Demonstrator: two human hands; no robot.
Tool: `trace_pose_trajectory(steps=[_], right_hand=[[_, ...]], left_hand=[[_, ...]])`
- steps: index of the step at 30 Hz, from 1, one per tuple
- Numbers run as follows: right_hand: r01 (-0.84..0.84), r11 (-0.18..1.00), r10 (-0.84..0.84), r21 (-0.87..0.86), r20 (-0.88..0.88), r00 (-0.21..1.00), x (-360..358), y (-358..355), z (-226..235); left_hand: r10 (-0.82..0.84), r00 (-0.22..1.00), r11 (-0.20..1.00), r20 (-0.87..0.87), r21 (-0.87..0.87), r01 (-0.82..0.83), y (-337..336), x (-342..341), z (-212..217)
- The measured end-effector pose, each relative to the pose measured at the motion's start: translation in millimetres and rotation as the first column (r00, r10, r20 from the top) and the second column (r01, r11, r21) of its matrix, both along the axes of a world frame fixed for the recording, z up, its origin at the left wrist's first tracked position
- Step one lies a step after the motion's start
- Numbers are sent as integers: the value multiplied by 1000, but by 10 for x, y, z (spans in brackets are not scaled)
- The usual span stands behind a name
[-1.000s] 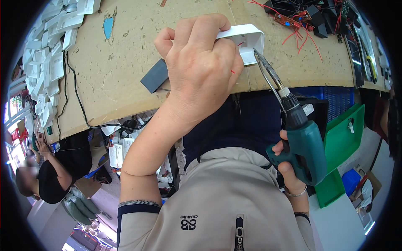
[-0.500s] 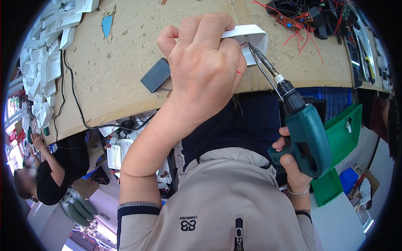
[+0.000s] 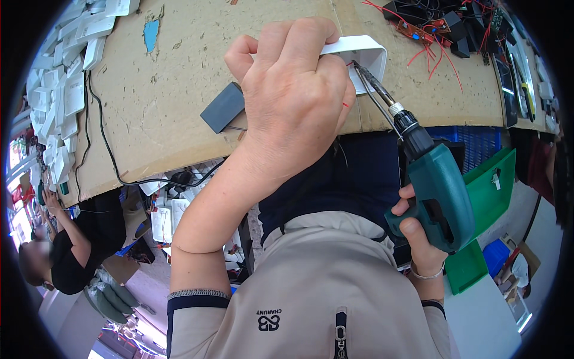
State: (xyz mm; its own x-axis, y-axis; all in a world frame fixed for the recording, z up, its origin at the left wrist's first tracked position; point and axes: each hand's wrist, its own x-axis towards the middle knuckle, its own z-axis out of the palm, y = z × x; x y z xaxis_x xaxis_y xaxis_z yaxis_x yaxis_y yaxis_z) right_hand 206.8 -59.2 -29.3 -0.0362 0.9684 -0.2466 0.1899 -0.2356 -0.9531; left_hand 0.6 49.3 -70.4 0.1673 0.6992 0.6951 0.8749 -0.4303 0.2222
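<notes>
Under left hand point(image 3: 296, 99), white housing point(image 3: 362, 57)

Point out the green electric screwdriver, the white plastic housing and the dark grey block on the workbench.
green electric screwdriver point(image 3: 439, 194), head view, on its green body.
white plastic housing point(image 3: 366, 49), head view, on its top right rim.
dark grey block point(image 3: 222, 107), head view, on its flat top face.

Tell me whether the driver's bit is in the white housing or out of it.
In. The green electric screwdriver in the right hand has its bit tip inside the open white housing, which the left hand covers.
</notes>
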Motion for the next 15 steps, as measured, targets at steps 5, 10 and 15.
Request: trace_pose_trajectory(steps=[5,10,15], right_hand=[[-57,998,58,41,-37,998,110,-35,-8],[-30,1000,30,1,-55,998,72,-39,35],[-1,1000,0,-15,-57,998,74,-55,23]], left_hand=[[-3,1000,1000,-1,-10,3,0,7,15],[-2,1000,1000,3,-6,2,-3,10,12],[0,1000,1000,8,-4,0,-7,10,20]])
